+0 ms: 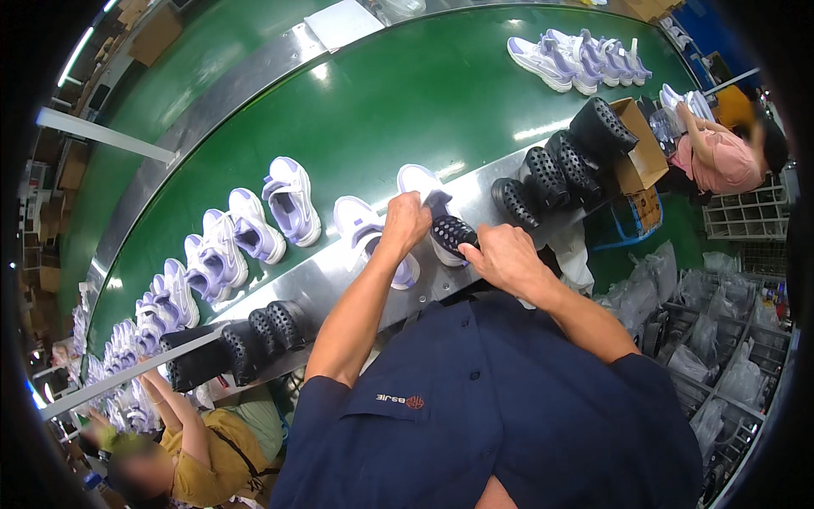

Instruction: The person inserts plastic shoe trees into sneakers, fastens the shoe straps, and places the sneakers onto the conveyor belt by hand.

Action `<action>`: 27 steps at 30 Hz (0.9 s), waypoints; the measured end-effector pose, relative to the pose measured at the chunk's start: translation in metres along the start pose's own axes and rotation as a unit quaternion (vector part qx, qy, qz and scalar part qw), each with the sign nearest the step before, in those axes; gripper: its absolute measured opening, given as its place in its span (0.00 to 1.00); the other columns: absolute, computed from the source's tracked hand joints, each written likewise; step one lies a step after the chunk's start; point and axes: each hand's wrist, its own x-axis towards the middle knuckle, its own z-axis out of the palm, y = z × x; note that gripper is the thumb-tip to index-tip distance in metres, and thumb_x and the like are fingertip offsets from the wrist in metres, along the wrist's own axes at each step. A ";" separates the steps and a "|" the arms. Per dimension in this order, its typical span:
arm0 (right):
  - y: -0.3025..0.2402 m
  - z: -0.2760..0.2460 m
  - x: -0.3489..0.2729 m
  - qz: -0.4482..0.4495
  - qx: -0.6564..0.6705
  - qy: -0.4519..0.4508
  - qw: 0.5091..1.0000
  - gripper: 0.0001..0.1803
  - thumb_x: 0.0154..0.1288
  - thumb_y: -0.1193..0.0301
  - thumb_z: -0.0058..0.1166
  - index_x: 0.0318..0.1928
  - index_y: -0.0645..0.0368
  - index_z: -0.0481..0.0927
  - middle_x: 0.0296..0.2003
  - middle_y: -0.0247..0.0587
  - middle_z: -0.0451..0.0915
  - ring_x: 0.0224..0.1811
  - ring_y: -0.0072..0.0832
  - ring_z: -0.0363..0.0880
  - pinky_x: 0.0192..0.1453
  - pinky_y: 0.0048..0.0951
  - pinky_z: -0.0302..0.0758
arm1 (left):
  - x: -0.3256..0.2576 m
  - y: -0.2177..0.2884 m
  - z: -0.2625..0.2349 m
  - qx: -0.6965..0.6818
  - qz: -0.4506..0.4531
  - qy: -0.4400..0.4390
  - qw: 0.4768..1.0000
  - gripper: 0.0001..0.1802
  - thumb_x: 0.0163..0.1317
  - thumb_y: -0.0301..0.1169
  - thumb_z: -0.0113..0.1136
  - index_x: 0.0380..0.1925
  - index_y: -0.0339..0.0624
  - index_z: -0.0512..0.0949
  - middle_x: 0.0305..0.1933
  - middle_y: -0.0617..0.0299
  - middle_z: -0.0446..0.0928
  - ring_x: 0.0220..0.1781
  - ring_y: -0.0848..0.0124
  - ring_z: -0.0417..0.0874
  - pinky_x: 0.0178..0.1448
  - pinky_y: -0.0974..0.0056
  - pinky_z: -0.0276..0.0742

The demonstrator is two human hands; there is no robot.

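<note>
At the metal edge of the green conveyor, a white-and-lilac sneaker lies in front of me. My left hand is closed at its upper, by the raised grey-purple tongue. My right hand grips the heel end of a black perforated shoe insert, its front part at the sneaker's opening. My right thumb lies along the insert; the other fingers are partly hidden. A second sneaker stands just left, partly behind my left forearm.
More sneakers line the conveyor at left; another group is far right. Black perforated inserts lie on the metal ledge both sides. Co-workers sit left and right. An open carton and grey crates stand at right.
</note>
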 end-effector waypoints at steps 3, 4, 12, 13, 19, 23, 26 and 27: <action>0.018 0.008 0.019 0.035 0.046 -0.013 0.998 0.28 0.65 0.54 0.56 0.25 0.72 0.80 0.25 0.67 0.79 0.34 0.62 0.81 0.39 0.52 0.77 | 0.000 -0.002 -0.003 0.001 0.048 -0.067 0.997 0.10 0.55 0.27 0.55 0.30 0.29 0.80 0.33 0.33 0.80 0.39 0.38 0.82 0.45 0.47 0.77; 0.029 0.006 0.028 0.062 0.059 -0.055 0.995 0.28 0.65 0.54 0.57 0.25 0.72 0.80 0.25 0.68 0.79 0.34 0.61 0.82 0.40 0.52 0.77 | -0.001 0.000 -0.004 0.001 0.050 -0.067 0.996 0.10 0.55 0.27 0.55 0.30 0.29 0.80 0.33 0.33 0.80 0.39 0.38 0.82 0.45 0.47 0.77; 0.029 0.086 0.036 0.027 0.071 0.052 0.996 0.16 0.63 0.68 0.59 0.44 0.69 0.77 0.37 0.61 0.81 0.41 0.56 0.82 0.46 0.49 0.78 | -0.006 0.005 0.016 -0.022 0.132 -0.058 0.989 0.16 0.55 0.26 0.63 0.44 0.34 0.81 0.35 0.43 0.78 0.40 0.45 0.81 0.48 0.50 0.78; 0.035 0.080 0.033 -0.005 0.104 0.095 0.990 0.17 0.63 0.70 0.58 0.47 0.70 0.76 0.38 0.61 0.80 0.42 0.57 0.81 0.47 0.49 0.77 | -0.015 0.002 0.019 -0.049 0.086 0.021 0.995 0.25 0.53 0.27 0.67 0.53 0.37 0.76 0.37 0.42 0.79 0.42 0.46 0.82 0.49 0.50 0.78; 0.075 0.089 0.056 0.010 0.147 0.057 0.987 0.22 0.59 0.72 0.61 0.51 0.71 0.74 0.39 0.64 0.81 0.44 0.60 0.81 0.48 0.53 0.77 | -0.043 0.032 0.043 -0.145 -0.144 0.020 0.979 0.47 0.51 0.29 0.69 0.70 0.33 0.58 0.28 0.40 0.82 0.35 0.43 0.85 0.44 0.46 0.80; 0.063 0.099 0.071 0.051 0.040 0.019 0.998 0.18 0.57 0.68 0.63 0.43 0.68 0.74 0.37 0.64 0.82 0.41 0.59 0.83 0.46 0.55 0.78 | -0.032 0.022 0.058 0.000 -0.205 0.104 0.973 0.36 0.55 0.31 0.66 0.63 0.28 0.65 0.29 0.38 0.82 0.37 0.40 0.85 0.42 0.43 0.78; 0.074 0.104 0.074 0.052 0.023 0.020 0.998 0.19 0.57 0.67 0.62 0.44 0.66 0.74 0.37 0.61 0.82 0.41 0.58 0.83 0.47 0.55 0.78 | -0.057 0.028 0.040 -0.059 -0.171 0.052 0.982 0.35 0.57 0.36 0.69 0.62 0.33 0.69 0.35 0.39 0.83 0.38 0.43 0.85 0.45 0.46 0.78; 0.081 0.107 0.074 0.042 0.034 0.041 0.998 0.20 0.57 0.66 0.62 0.45 0.65 0.74 0.39 0.60 0.82 0.42 0.58 0.82 0.47 0.54 0.78 | -0.080 0.032 0.032 -0.031 -0.106 0.084 0.990 0.32 0.60 0.39 0.68 0.60 0.35 0.71 0.35 0.41 0.83 0.35 0.44 0.85 0.43 0.47 0.79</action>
